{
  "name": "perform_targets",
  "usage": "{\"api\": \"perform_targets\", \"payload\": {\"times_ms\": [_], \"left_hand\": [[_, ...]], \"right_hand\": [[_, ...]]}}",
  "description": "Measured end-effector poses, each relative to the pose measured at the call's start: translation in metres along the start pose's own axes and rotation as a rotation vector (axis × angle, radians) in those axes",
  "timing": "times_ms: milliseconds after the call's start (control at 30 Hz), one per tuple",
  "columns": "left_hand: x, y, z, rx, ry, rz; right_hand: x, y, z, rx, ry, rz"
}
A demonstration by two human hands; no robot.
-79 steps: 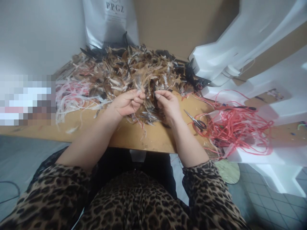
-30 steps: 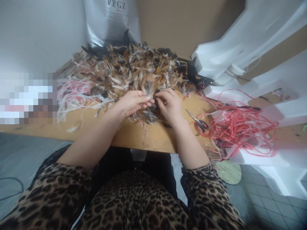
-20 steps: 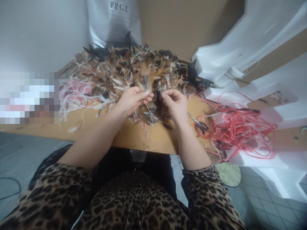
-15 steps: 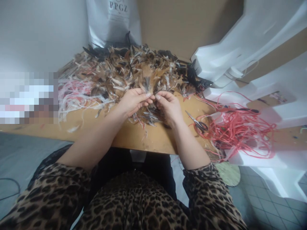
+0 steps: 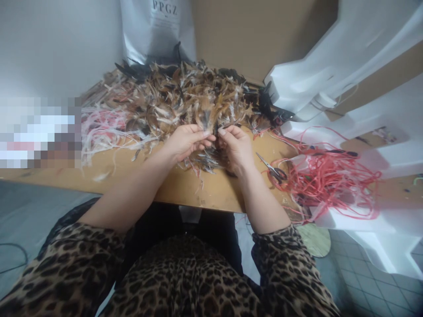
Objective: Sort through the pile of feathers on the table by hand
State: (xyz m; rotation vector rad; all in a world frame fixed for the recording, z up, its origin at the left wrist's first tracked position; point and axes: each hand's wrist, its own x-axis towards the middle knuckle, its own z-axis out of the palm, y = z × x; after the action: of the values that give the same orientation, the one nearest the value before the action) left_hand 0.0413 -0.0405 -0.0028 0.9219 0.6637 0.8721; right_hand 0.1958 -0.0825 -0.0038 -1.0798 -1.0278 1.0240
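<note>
1. Left hand [image 5: 190, 141] is in on the action, thumb pressed over curled fingers, pinching a small bunch of brown feathers [image 5: 206, 115] by its base, tips fanning up and away from the person.

2. Right hand [image 5: 237, 144] is tight alongside, thumb and forefinger drawn close together just beside the bunch's base; whether anything is caught between them is too small to tell.

3. And there's the bunch itself, out in front of the person, near the front of the surface [image 5: 211, 193], with a big, ragged feather pile [image 5: 181, 94] spreading just beyond it in browns, creams and blacks.

4. Over to the right, scissors [image 5: 276, 173] lie on the surface, blades angled up toward the right hand's side, dark handles beside a wild tangle of red strips [image 5: 330, 178].

5. Out left, white and pink strips [image 5: 104, 127] trail from the pile's edge across the surface.

6. At the back, a silvery bag [image 5: 158, 33] lettered PPGZ stands behind the pile, while white moulded pieces [image 5: 307, 75] fill the far right.
</note>
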Motion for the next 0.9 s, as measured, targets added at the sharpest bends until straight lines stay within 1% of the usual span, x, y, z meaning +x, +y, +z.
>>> {"api": "perform_targets", "payload": {"times_ms": [167, 400, 733, 833, 900], "left_hand": [[0.0, -0.001, 0.001, 0.026, -0.012, -0.02], [0.0, -0.003, 0.001, 0.048, -0.052, -0.045], [0.002, -0.006, -0.003, 0.028, -0.094, -0.065], [0.002, -0.004, -0.002, 0.059, -0.096, -0.06], [0.0, -0.002, -0.001, 0.096, -0.099, -0.063]], "right_hand": [[-0.002, -0.001, 0.004, -0.066, 0.004, -0.049], [-0.003, 0.003, 0.005, -0.039, 0.009, -0.061], [0.0, 0.009, 0.006, 0.095, 0.009, 0.066], [0.001, 0.01, 0.004, 0.139, -0.034, 0.107], [0.002, 0.008, 0.002, 0.151, -0.097, 0.141]]}}
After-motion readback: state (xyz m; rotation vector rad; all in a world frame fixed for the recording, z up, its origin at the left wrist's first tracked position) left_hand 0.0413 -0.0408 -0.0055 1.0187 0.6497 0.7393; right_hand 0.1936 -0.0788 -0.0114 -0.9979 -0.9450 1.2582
